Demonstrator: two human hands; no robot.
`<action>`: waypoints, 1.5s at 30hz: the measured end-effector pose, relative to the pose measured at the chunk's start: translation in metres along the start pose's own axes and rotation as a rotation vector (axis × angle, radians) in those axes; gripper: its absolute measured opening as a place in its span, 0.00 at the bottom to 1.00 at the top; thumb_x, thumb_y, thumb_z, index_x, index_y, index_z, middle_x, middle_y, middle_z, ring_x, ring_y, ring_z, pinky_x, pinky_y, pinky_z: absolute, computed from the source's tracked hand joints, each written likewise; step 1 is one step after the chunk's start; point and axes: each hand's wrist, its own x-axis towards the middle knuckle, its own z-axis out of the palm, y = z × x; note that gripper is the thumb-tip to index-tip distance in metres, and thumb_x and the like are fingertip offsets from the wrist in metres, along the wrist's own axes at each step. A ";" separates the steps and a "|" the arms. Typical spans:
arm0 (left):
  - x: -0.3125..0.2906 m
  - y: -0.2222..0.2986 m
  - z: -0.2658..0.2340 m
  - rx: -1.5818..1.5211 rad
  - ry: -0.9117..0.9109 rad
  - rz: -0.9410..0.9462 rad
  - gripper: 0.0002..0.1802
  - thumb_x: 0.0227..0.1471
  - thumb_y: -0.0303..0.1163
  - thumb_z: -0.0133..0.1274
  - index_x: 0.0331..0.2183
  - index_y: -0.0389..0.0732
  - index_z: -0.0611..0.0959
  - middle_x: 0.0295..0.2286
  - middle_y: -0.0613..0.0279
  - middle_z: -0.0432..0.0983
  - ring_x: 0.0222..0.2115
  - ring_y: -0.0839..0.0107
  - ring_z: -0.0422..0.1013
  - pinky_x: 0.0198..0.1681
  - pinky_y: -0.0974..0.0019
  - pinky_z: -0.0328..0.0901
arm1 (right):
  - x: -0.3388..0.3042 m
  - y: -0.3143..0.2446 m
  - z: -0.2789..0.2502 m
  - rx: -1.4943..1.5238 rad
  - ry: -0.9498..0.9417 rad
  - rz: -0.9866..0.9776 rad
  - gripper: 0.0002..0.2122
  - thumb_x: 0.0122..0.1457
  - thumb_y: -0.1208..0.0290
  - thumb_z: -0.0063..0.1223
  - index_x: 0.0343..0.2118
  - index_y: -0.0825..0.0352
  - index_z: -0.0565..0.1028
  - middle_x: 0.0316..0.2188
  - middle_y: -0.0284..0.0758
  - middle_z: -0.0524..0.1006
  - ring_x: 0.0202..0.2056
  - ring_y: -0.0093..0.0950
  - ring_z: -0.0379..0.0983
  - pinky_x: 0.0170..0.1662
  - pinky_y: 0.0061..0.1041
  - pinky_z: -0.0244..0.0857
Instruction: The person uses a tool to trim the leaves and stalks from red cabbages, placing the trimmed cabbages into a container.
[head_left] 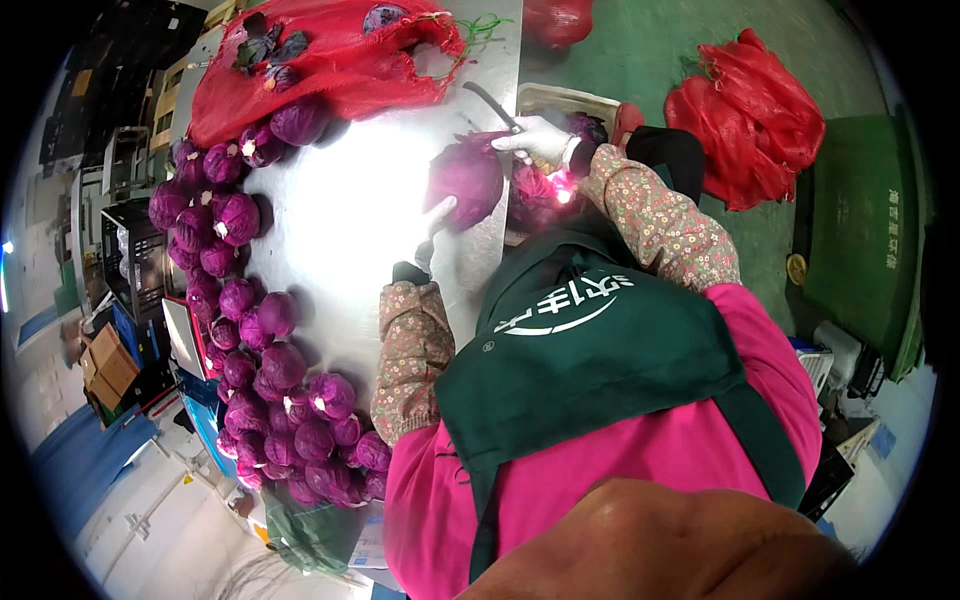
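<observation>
A large red cabbage (466,182) sits at the right edge of the metal table (340,210). My left hand (434,225), in a pale glove, grips its near left side. In a white glove, my right hand (540,142) is closed around a knife (490,105). The knife's dark curved blade points up and left, beyond the cabbage's far side. Just below the right hand, past the table edge, purple leaves (533,190) lie under a bright glare. Parts of the left hand are washed out by light.
Many trimmed red cabbages (283,366) are heaped along the table's left side. A red mesh sack (330,60) with cabbages lies at the far end. A pale crate (565,98) stands beside the table. On the floor at right are another red sack (745,120) and a green bin (865,230).
</observation>
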 end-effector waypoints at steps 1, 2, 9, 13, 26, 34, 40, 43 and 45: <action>0.000 0.003 0.002 0.015 0.002 -0.017 0.34 0.56 0.40 0.61 0.61 0.41 0.69 0.49 0.60 0.73 0.48 0.70 0.72 0.48 0.60 0.69 | 0.002 0.006 -0.004 0.036 0.029 -0.012 0.15 0.56 0.61 0.67 0.40 0.64 0.78 0.19 0.21 0.67 0.20 0.14 0.62 0.21 0.17 0.55; -0.004 0.005 0.004 0.026 0.013 -0.034 0.34 0.56 0.40 0.61 0.61 0.42 0.69 0.49 0.60 0.73 0.48 0.70 0.72 0.48 0.60 0.70 | 0.000 0.005 -0.004 0.043 0.034 0.004 0.13 0.57 0.62 0.66 0.38 0.63 0.77 0.19 0.21 0.67 0.20 0.13 0.61 0.21 0.16 0.54; 0.011 -0.082 -0.041 -0.086 -0.041 -0.047 0.38 0.56 0.53 0.58 0.59 0.39 0.72 0.54 0.55 0.71 0.54 0.64 0.68 0.55 0.60 0.66 | -0.022 0.047 -0.096 0.355 0.534 0.008 0.09 0.57 0.67 0.66 0.32 0.61 0.75 0.21 0.24 0.72 0.17 0.15 0.61 0.17 0.20 0.54; 0.002 -0.072 -0.014 -0.245 -0.019 -0.071 0.39 0.56 0.54 0.57 0.60 0.39 0.70 0.55 0.54 0.70 0.54 0.62 0.68 0.55 0.59 0.66 | -0.048 0.077 -0.116 -0.409 0.511 0.379 0.19 0.51 0.55 0.70 0.34 0.67 0.78 0.20 0.34 0.78 0.17 0.24 0.72 0.19 0.25 0.64; -0.020 -0.040 0.034 -0.560 0.010 -0.093 0.42 0.59 0.59 0.51 0.63 0.41 0.64 0.58 0.51 0.66 0.56 0.57 0.67 0.56 0.55 0.66 | -0.060 -0.016 0.095 -0.808 0.307 -0.086 0.31 0.49 0.48 0.59 0.46 0.72 0.73 0.37 0.46 0.81 0.38 0.42 0.80 0.46 0.36 0.72; -0.021 -0.039 0.039 -0.685 -0.002 -0.126 0.41 0.61 0.60 0.48 0.65 0.44 0.62 0.58 0.52 0.65 0.56 0.56 0.66 0.57 0.54 0.65 | -0.062 -0.025 0.102 -1.070 0.325 -0.129 0.25 0.52 0.53 0.54 0.43 0.72 0.74 0.33 0.49 0.81 0.33 0.46 0.80 0.38 0.40 0.74; -0.014 -0.060 0.027 -0.414 0.131 -0.116 0.42 0.61 0.61 0.48 0.65 0.44 0.62 0.58 0.54 0.65 0.56 0.59 0.67 0.56 0.55 0.64 | -0.064 -0.024 0.101 -1.021 0.360 -0.179 0.19 0.53 0.56 0.53 0.38 0.69 0.76 0.27 0.46 0.81 0.31 0.46 0.80 0.36 0.40 0.74; -0.010 -0.069 0.027 -0.382 0.097 -0.022 0.42 0.61 0.61 0.47 0.65 0.44 0.62 0.58 0.54 0.66 0.56 0.59 0.67 0.56 0.56 0.65 | -0.054 -0.014 0.102 -1.097 0.452 -0.117 0.16 0.53 0.59 0.53 0.37 0.67 0.77 0.26 0.46 0.81 0.31 0.46 0.80 0.36 0.41 0.73; -0.006 -0.068 0.028 -0.373 0.119 -0.014 0.40 0.61 0.60 0.46 0.64 0.44 0.63 0.58 0.54 0.66 0.55 0.58 0.67 0.56 0.56 0.65 | -0.050 0.000 0.092 -1.009 0.506 -0.163 0.15 0.53 0.60 0.52 0.37 0.66 0.78 0.26 0.46 0.81 0.31 0.46 0.80 0.37 0.42 0.73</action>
